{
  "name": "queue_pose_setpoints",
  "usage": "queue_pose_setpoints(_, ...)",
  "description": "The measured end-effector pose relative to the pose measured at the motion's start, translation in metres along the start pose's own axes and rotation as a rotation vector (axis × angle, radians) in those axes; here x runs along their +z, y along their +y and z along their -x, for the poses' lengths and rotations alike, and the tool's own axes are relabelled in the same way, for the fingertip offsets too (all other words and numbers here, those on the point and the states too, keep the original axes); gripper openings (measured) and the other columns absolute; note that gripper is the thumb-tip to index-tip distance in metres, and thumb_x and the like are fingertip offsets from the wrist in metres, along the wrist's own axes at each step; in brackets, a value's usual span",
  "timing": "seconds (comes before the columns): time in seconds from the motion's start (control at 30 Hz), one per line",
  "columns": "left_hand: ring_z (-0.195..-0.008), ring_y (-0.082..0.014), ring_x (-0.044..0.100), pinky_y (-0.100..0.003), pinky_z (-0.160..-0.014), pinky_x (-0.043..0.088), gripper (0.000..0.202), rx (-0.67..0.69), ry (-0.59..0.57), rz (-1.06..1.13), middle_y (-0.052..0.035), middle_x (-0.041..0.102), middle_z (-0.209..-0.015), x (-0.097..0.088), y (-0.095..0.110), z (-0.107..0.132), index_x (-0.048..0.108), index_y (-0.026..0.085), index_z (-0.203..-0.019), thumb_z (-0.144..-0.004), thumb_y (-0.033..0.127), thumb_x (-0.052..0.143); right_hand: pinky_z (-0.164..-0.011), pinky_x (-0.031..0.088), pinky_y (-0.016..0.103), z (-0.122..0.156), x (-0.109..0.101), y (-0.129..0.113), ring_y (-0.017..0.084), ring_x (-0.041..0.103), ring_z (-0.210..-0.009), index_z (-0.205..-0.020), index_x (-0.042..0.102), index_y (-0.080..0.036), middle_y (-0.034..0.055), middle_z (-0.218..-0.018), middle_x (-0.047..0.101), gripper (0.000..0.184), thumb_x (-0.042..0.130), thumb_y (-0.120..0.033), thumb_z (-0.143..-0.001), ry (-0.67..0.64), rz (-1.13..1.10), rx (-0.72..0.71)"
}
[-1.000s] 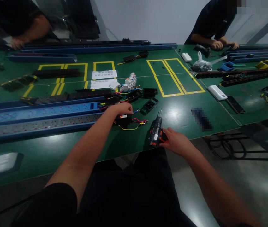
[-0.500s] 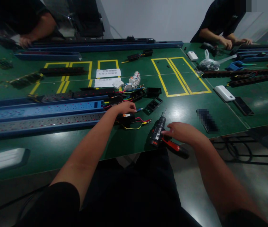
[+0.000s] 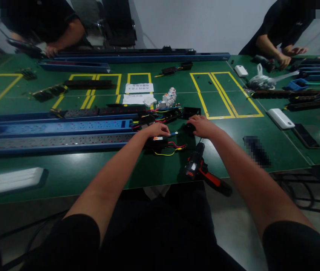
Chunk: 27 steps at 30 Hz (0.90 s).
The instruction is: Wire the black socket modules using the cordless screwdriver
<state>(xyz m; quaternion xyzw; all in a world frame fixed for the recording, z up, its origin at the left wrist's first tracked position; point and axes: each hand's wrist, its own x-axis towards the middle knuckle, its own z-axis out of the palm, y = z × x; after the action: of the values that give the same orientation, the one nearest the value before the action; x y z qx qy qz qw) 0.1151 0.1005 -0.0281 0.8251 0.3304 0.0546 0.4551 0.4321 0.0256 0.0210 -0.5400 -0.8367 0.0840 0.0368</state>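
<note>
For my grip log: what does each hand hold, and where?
Left hand seems to pinch blue wire behind its terminal; right hand rests on black part, grip unclear.

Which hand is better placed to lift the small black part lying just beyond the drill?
Probably the right: the right hand is touching the small black part, while the left hand rests on the wired black module.

Left hand (image 3: 155, 130) outstretched; right hand (image 3: 202, 126) alongside
</note>
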Motion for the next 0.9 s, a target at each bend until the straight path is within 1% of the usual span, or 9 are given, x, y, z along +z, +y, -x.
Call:
queue_pose_setpoints(0.1, -0.092, -0.0211, 0.070, -0.034, -0.086, 0.051, 0.030, 0.000, 0.002, -0.008, -0.0048, 0.081, -0.099, 0.000, -0.004, -0.001, 0.081, 0.021, -0.100, -0.083, 0.045, 0.077, -0.114, 0.042, 0.050, -0.001, 0.000, -0.008, 0.031, 0.055, -0.122, -0.139, 0.065, -0.018, 0.0130, -0.136, 0.062, 0.060, 0.074, -0.015, -0.079, -0.029, 0.018, -0.038)
queue_pose_setpoints(0.23, -0.091, -0.0216, 0.070, -0.035, -0.086, 0.051, 0.031, 0.018, 0.007, -0.009, -0.0054, 0.080, -0.099, 0.001, -0.007, -0.003, 0.081, 0.020, -0.100, -0.082, 0.045, 0.077, -0.107, 0.044, 0.047, 0.004, 0.000, -0.028, 0.029, 0.056, -0.112, -0.138, 0.066, -0.021, 0.0111, -0.131, 0.063, 0.054, 0.074, -0.022, -0.085, -0.031, -0.030, -0.036)
queue_pose_setpoints(0.3, -0.091, -0.0214, 0.070, -0.035, -0.086, 0.051, 0.031, 0.017, 0.005, 0.009, -0.0055, 0.080, -0.099, 0.001, -0.008, -0.003, 0.080, 0.020, -0.100, -0.082, 0.046, 0.077, -0.107, 0.044, 0.048, 0.007, 0.002, -0.036, 0.030, 0.056, -0.113, -0.138, 0.066, -0.021, 0.0113, -0.131, 0.063, 0.053, 0.074, -0.023, -0.086, -0.029, -0.046, -0.045)
queue_pose_setpoints(0.4, -0.092, -0.0209, 0.071, -0.034, -0.087, 0.052, 0.031, 0.024, -0.008, 0.040, -0.0056, 0.080, -0.101, 0.002, -0.008, -0.003, 0.080, 0.020, -0.100, -0.082, 0.045, 0.077, -0.108, 0.043, 0.049, 0.008, 0.006, -0.041, 0.031, 0.054, -0.116, -0.138, 0.065, -0.021, 0.0118, -0.132, 0.064, 0.053, 0.073, -0.023, -0.086, -0.009, -0.063, -0.046)
queue_pose_setpoints(0.57, -0.093, -0.0214, 0.072, -0.034, -0.087, 0.052, 0.027, 0.054, -0.022, 0.016, -0.0056, 0.081, -0.100, 0.001, -0.011, -0.004, 0.081, 0.022, -0.099, -0.083, 0.044, 0.078, -0.110, 0.042, 0.050, 0.011, 0.008, -0.040, 0.032, 0.053, -0.117, -0.137, 0.067, -0.021, 0.0115, -0.131, 0.064, 0.052, 0.076, -0.026, -0.086, 0.009, -0.073, -0.048)
queue_pose_setpoints(0.73, -0.092, -0.0220, 0.072, -0.035, -0.086, 0.052, 0.028, 0.042, -0.032, 0.028, -0.0052, 0.082, -0.099, 0.001, -0.012, -0.006, 0.082, 0.021, -0.098, -0.082, 0.044, 0.080, -0.109, 0.042, 0.049, 0.015, 0.009, -0.040, 0.031, 0.052, -0.118, -0.137, 0.067, -0.022, 0.0112, -0.134, 0.063, 0.055, 0.082, -0.030, -0.085, 0.024, -0.118, -0.044)
queue_pose_setpoints(0.9, -0.088, -0.0212, 0.071, -0.034, -0.085, 0.050, 0.029, 0.049, -0.030, 0.056, -0.0054, 0.081, -0.095, 0.002, -0.014, -0.006, 0.083, 0.020, -0.097, -0.081, 0.044, 0.081, -0.107, 0.045, 0.050, 0.017, 0.013, -0.042, 0.033, 0.054, -0.120, -0.135, 0.068, -0.024, 0.0105, -0.134, 0.065, 0.055, 0.084, -0.028, -0.083, 0.041, -0.175, -0.023)
